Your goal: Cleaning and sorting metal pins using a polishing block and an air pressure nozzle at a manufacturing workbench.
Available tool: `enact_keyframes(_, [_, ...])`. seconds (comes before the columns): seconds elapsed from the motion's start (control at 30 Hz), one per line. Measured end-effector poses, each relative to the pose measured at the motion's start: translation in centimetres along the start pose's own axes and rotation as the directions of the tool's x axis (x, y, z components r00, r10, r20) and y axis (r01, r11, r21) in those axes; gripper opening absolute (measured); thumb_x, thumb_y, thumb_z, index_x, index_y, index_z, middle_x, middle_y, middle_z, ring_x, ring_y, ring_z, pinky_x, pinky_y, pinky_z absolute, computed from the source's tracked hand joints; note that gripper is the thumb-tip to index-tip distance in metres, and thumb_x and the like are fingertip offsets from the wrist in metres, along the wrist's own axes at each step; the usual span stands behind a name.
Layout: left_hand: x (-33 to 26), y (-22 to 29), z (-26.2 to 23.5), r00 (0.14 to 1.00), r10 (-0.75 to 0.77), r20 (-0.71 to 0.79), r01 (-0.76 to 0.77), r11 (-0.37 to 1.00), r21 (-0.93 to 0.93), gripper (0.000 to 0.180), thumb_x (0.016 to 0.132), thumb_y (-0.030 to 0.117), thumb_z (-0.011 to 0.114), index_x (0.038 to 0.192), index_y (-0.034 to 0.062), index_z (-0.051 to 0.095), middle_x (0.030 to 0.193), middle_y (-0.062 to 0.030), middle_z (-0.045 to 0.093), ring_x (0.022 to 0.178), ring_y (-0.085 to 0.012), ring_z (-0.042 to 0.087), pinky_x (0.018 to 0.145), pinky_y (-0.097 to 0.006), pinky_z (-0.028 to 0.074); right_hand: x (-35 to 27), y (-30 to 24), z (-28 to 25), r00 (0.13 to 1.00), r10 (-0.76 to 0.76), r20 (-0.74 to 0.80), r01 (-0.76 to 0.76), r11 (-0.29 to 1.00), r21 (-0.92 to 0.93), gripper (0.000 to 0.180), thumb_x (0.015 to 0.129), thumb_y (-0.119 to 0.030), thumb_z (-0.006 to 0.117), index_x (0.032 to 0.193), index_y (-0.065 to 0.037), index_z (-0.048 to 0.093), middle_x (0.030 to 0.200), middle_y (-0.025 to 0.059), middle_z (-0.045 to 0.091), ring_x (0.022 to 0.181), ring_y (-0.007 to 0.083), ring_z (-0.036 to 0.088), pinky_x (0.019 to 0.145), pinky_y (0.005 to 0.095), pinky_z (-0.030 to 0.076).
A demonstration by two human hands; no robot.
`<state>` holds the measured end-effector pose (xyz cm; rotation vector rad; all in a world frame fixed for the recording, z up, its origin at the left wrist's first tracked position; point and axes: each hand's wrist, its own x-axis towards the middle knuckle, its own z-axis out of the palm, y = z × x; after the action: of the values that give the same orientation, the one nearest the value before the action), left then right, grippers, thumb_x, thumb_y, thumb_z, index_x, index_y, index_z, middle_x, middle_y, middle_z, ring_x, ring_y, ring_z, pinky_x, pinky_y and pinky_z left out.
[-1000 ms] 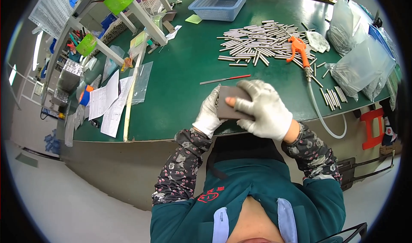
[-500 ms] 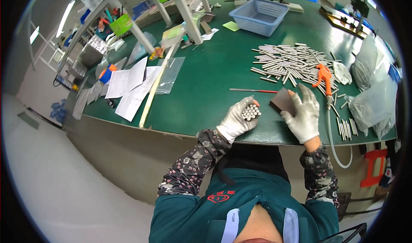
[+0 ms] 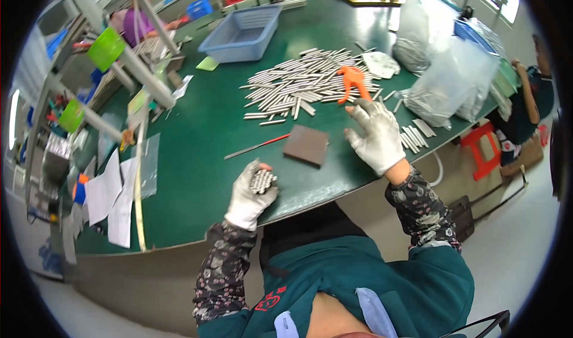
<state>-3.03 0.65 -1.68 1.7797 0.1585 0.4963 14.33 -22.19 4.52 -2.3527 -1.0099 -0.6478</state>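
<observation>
My left hand (image 3: 249,197), in a white glove, is closed round a bundle of short metal rods (image 3: 262,181), their ends facing up. My right hand (image 3: 377,136), also gloved, is over the table with fingers apart, its fingertips beside the lower end of an orange air gun (image 3: 353,82). That gun lies against a loose pile of metal rods (image 3: 292,82). Between my hands a brown square block (image 3: 306,145) lies flat on the green table (image 3: 197,153). A thin file with a red handle (image 3: 258,146) lies just left of the block.
A small row of rods (image 3: 415,136) and filled plastic bags (image 3: 447,90) are at the right. A blue-grey basket (image 3: 242,36) stands at the back. Papers (image 3: 113,191) and a shelf frame (image 3: 140,69) are at the left. Other people sit at the far left and the right.
My right hand has left the brown block, which now lies flat, and has moved toward the air gun. The view has turned to the right. My left hand still grips the rods.
</observation>
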Motion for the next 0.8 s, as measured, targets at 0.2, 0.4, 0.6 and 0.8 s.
enact_keyframes(0.2, [0.4, 1.6, 1.0, 0.996, -0.028, 0.079, 0.035, 0.996, -0.088, 0.039, 0.069, -0.008, 0.065, 0.103, 0.0057, 0.053, 0.086, 0.0, 0.057, 0.077, -0.0068, 0.056, 0.073, -0.021, 0.047, 4.8, 5.8, 0.5, 0.866, 0.462, 0.191, -0.402, 0.871, -0.283, 0.035, 0.076, -0.032, 0.059, 0.099, -0.007, 0.063, 0.096, 0.0156, 0.065, 0.092, 0.0311, 0.062, 0.079, 0.0413, 0.049])
enact_keyframes(0.4, [0.2, 1.4, 1.0, 0.993, -0.059, 0.098, 0.067, 0.995, -0.078, 0.04, 0.069, -0.008, 0.066, 0.104, 0.0055, 0.053, 0.087, 0.0003, 0.057, 0.078, -0.0069, 0.056, 0.074, -0.021, 0.048, 7.7, 8.1, 3.9, 0.657, 0.667, 0.351, -0.529, 0.739, -0.416, 0.042, 0.077, -0.036, 0.054, 0.103, -0.006, 0.067, 0.106, 0.0169, 0.064, 0.1, 0.0304, 0.062, 0.085, 0.0367, 0.048])
enact_keyframes(0.6, [0.6, 1.3, 1.1, 0.997, -0.063, 0.052, 0.067, 0.995, -0.077, 0.045, 0.066, -0.002, 0.069, 0.107, 0.0044, 0.053, 0.09, -0.0019, 0.057, 0.08, -0.0108, 0.058, 0.077, -0.024, 0.048, 7.9, 8.8, 2.7, 0.735, 0.659, 0.159, -0.647, 0.752, -0.129, 0.041, 0.072, -0.034, 0.056, 0.098, -0.004, 0.065, 0.101, 0.0194, 0.064, 0.089, 0.0325, 0.064, 0.079, 0.0389, 0.05])
enact_keyframes(0.8, [0.9, 1.8, 0.7, 0.998, 0.019, 0.057, -0.023, 0.997, 0.077, 0.044, 0.065, -0.002, 0.069, 0.106, 0.0017, 0.052, 0.087, -0.0029, 0.057, 0.075, -0.0109, 0.057, 0.071, -0.024, 0.048, 1.0, -2.4, -7.1, 0.674, 0.079, 0.735, -0.728, 0.245, 0.641, 0.039, 0.067, -0.022, 0.063, 0.098, 0.0, 0.056, 0.072, 0.0046, 0.059, 0.051, 0.0089, 0.051, 0.044, 0.0212, 0.04])
